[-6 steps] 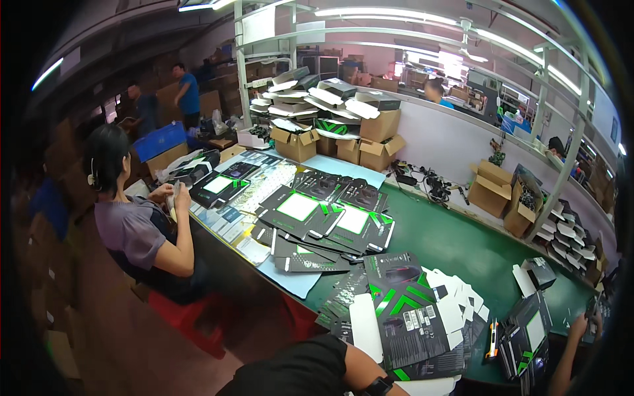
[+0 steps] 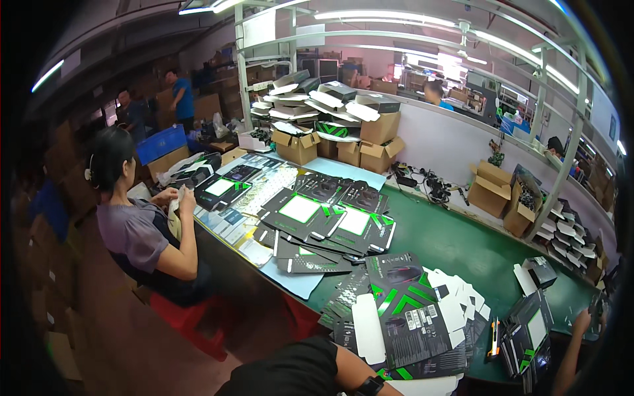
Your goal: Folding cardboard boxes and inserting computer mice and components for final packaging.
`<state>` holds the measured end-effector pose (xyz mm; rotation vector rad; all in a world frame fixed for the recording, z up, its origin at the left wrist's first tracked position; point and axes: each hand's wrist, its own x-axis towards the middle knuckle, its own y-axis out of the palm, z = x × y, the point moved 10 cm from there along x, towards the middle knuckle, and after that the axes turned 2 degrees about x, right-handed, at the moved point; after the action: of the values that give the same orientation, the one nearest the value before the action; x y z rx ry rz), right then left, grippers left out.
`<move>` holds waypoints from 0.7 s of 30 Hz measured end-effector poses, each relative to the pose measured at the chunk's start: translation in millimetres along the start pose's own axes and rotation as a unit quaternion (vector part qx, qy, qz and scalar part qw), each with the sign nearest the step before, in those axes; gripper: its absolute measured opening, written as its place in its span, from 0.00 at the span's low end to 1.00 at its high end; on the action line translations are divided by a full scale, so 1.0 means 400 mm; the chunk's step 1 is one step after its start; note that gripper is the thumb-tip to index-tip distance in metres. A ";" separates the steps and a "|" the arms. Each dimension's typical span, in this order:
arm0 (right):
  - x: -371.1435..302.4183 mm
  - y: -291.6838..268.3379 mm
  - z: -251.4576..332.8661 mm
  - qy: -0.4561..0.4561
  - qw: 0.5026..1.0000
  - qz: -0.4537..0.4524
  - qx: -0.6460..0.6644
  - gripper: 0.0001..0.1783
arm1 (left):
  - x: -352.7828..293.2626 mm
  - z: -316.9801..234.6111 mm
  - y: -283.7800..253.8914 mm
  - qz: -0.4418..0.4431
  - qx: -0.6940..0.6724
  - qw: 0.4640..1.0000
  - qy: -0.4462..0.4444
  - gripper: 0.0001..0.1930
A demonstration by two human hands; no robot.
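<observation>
My left arm, in a black sleeve (image 2: 284, 373), reaches in from the lower edge. A dark watch (image 2: 371, 385) sits at its wrist, and the hand itself is cut off by the frame. My right hand is out of view. Just beyond my wrist lies a messy pile of flattened black-and-green printed boxes (image 2: 413, 336) with white flaps. Right of that pile stands a leaning stack of similar black boxes (image 2: 528, 330), with a slim orange item (image 2: 494, 338) against its left side. Whether my left hand touches the pile cannot be seen.
More flat boxes (image 2: 317, 218) cover the middle of the green table (image 2: 436, 228). At left a seated person (image 2: 148, 224) handles a small pale item. Another person's forearm (image 2: 573, 353) shows at far right. Open cartons (image 2: 490, 188) and tangled cables (image 2: 432, 188) line the back.
The seated person's head and arms have shifted slightly right. Two standing people at the back left have changed pose. My left forearm sits a little further left; the boxes look unchanged.
</observation>
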<state>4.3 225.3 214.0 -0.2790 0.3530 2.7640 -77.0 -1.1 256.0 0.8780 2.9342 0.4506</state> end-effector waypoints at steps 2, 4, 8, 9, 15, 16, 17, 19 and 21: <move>-0.027 0.030 0.013 0.023 1.000 -0.006 0.007 0.12 | -0.013 -0.007 0.001 -0.002 0.008 1.000 0.002 0.12; -0.045 0.055 0.014 0.049 0.999 -0.008 0.013 0.11 | -0.039 -0.056 0.011 0.006 0.091 0.994 0.056 0.12; -0.061 0.073 0.013 0.029 0.998 -0.010 0.056 0.10 | -0.051 -0.076 -0.002 -0.014 0.130 0.991 0.003 0.13; -0.068 0.076 0.019 0.012 0.998 -0.014 0.053 0.10 | -0.043 -0.082 -0.010 -0.026 0.132 0.990 0.027 0.13; -0.086 0.098 0.043 -0.007 0.997 -0.039 0.061 0.08 | -0.043 -0.107 0.008 0.044 0.143 0.987 0.052 0.12; -0.083 0.091 0.038 -0.006 0.997 -0.041 0.064 0.08 | -0.044 -0.087 0.004 0.032 0.098 0.992 0.069 0.13; -0.075 0.087 0.024 0.006 0.997 -0.033 0.072 0.08 | -0.042 -0.070 -0.004 0.020 0.052 0.995 0.087 0.14; -0.067 0.076 0.006 0.015 0.996 -0.032 0.085 0.07 | -0.044 -0.070 -0.001 0.028 0.053 0.994 0.088 0.16; -0.069 0.061 0.001 0.002 0.995 -0.034 0.093 0.07 | -0.053 -0.081 0.016 0.039 0.053 0.994 0.089 0.18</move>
<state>20.9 194.7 225.9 -0.2442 0.5872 2.6400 -59.8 -15.9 287.9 1.0198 3.1197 0.4012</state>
